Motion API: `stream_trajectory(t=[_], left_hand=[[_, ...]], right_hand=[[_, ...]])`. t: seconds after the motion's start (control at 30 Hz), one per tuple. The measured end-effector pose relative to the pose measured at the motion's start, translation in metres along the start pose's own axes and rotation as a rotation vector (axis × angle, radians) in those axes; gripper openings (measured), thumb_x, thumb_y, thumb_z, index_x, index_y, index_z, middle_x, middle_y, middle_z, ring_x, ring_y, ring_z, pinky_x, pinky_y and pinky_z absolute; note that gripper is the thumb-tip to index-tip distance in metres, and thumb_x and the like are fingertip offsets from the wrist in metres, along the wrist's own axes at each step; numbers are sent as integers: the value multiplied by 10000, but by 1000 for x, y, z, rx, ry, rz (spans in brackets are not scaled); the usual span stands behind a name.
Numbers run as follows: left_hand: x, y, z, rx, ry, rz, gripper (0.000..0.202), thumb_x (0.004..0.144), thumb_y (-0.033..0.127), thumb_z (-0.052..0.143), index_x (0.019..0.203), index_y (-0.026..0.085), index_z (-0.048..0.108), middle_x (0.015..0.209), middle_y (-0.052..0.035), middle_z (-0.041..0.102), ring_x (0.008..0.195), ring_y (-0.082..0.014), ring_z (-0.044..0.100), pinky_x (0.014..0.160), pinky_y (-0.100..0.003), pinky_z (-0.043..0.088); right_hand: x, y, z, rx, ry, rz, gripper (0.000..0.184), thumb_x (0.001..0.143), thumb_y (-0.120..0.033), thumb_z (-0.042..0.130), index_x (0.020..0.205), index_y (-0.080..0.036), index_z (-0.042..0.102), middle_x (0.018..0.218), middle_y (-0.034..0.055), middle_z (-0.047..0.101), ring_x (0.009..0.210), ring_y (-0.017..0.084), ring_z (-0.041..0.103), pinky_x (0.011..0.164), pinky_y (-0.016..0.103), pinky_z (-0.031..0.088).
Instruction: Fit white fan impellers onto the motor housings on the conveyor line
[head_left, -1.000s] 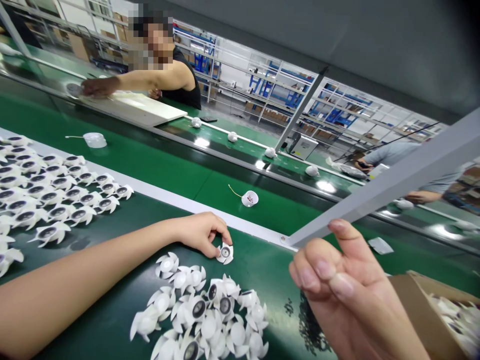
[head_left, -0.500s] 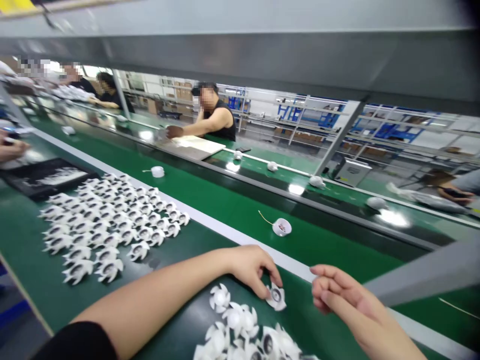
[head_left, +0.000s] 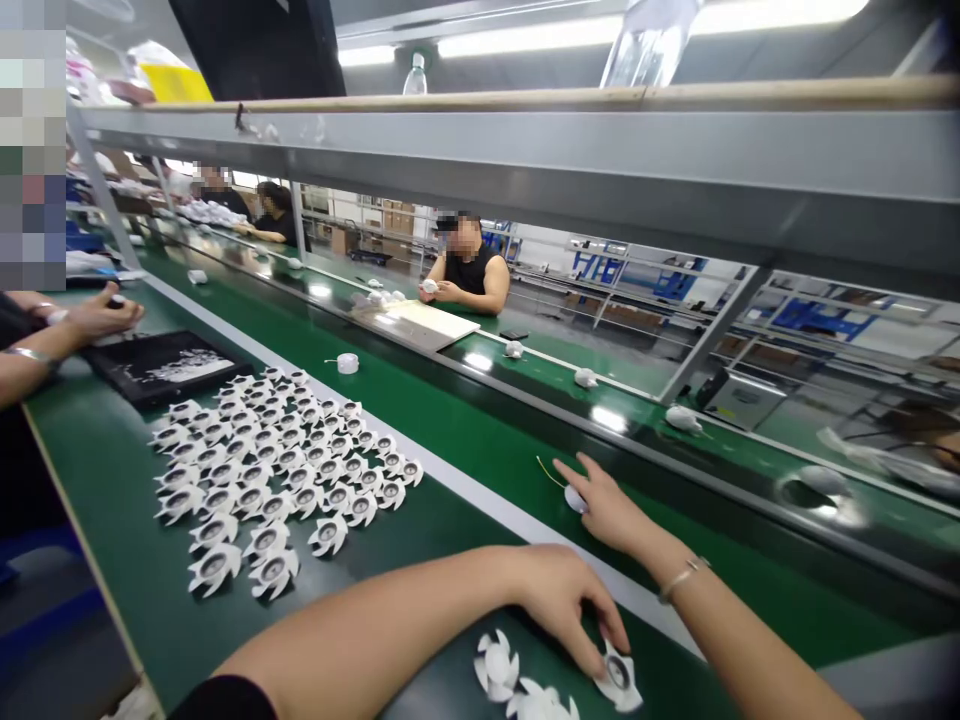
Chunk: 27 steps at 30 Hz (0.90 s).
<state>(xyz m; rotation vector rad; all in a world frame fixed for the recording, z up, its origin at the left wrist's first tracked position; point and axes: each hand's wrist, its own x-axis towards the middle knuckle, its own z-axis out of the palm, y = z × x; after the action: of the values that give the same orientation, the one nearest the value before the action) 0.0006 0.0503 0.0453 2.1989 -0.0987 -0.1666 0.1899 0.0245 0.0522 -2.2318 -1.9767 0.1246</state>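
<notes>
head view: your left hand (head_left: 564, 600) is curled over a white plastic fan impeller (head_left: 619, 680), which lies on the green bench top just below the grey strip (head_left: 480, 518). your fingers (head_left: 600, 625) sit close together, their tips pressing on its blades beside the dark hub. your right hand (head_left: 609, 512), a thin bangle (head_left: 684, 580) at its wrist, reaches past that strip over the conveyor belt (head_left: 480, 425). its fingers (head_left: 589, 478) are spread apart around a small white round part (head_left: 575, 499) with a yellow wire (head_left: 546, 470); you can't tell from here if they grip it. two more impellers (head_left: 495, 665) lie just left of your left hand. a large spread of impellers (head_left: 285, 470), hubs up, covers the bench further left, beside a black tray (head_left: 161, 368), where a co-worker's hand (head_left: 97, 318) rests. across the line, another person (head_left: 469, 270) holds a white part (head_left: 429, 286) above a pale board (head_left: 420, 325).
</notes>
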Motion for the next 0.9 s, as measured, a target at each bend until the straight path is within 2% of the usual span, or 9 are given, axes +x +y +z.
stream_trajectory(t=[0.07, 0.13, 0.23, 0.37, 0.47, 0.57, 0.67, 0.8, 0.9], left_hand=[[-1, 1, -1, 6, 2, -9, 498, 680, 461, 772, 1140, 275, 721, 1044, 76, 704, 722, -95, 597, 648, -202, 431], [-3, 4, -2, 13, 12, -21, 489, 678, 453, 777, 1131, 279, 726, 1018, 76, 711, 723, -99, 598, 650, -204, 431], [-5, 9, -3, 22, 40, -37, 474, 678, 445, 782, 1121, 284, 734, 1003, 64, 721, 730, -111, 609, 648, -211, 430], [-2, 10, -1, -59, 54, -17, 544, 645, 488, 826, 1133, 271, 726, 1038, 27, 729, 708, -116, 605, 615, -215, 417], [5, 4, 0, -256, 52, -37, 691, 631, 512, 849, 1238, 239, 661, 1043, -13, 713, 616, -80, 550, 581, -207, 404], [10, 0, 0, -462, 111, -45, 598, 738, 502, 778, 1228, 186, 646, 924, -15, 669, 589, -65, 507, 574, -203, 405], [11, 1, -3, -539, 159, -88, 521, 802, 530, 705, 1170, 165, 655, 850, -5, 626, 582, -70, 492, 553, -208, 397], [9, 6, -1, -526, 174, -85, 495, 810, 532, 700, 1130, 156, 661, 790, 13, 597, 587, -70, 461, 552, -205, 363], [9, 7, 3, -442, 106, -92, 519, 744, 508, 775, 1124, 171, 668, 686, 55, 527, 552, -62, 410, 524, -199, 311]], right_hand=[[1, -2, -4, 13, -30, -53, 727, 654, 42, 455, 1314, -230, 593, 1284, 121, 544, 1122, 212, 596, 954, 323, 447], [-11, -2, -11, 3, -2, -47, 568, 695, -11, 473, 1216, -187, 615, 1154, 110, 585, 977, 196, 627, 862, 304, 467], [-53, -1, -26, 62, 123, 80, 350, 771, -260, 603, 1106, -160, 583, 1021, 103, 621, 858, 229, 618, 746, 328, 468], [-131, -3, -39, 609, 254, 397, 448, 815, -596, 602, 1040, -209, 573, 840, 47, 671, 722, 211, 622, 629, 306, 469], [-174, -11, -31, 969, 236, 450, 435, 827, -598, 627, 1006, -202, 605, 846, 55, 685, 706, 191, 628, 613, 286, 491], [-191, -20, -14, 1094, 376, 388, 359, 784, -518, 727, 898, -196, 616, 1012, 92, 692, 891, 217, 665, 760, 311, 544], [-195, -30, -5, 963, 424, 238, 256, 789, -418, 752, 865, -200, 641, 1118, 106, 665, 1049, 244, 647, 896, 360, 539], [-200, -39, -9, 553, 332, -70, 85, 834, -266, 713, 909, -228, 701, 1194, 96, 645, 1102, 246, 625, 936, 382, 525], [-202, -37, -7, 350, 305, -191, 142, 871, -179, 656, 978, -245, 721, 1232, 87, 646, 1121, 251, 624, 931, 389, 538]])
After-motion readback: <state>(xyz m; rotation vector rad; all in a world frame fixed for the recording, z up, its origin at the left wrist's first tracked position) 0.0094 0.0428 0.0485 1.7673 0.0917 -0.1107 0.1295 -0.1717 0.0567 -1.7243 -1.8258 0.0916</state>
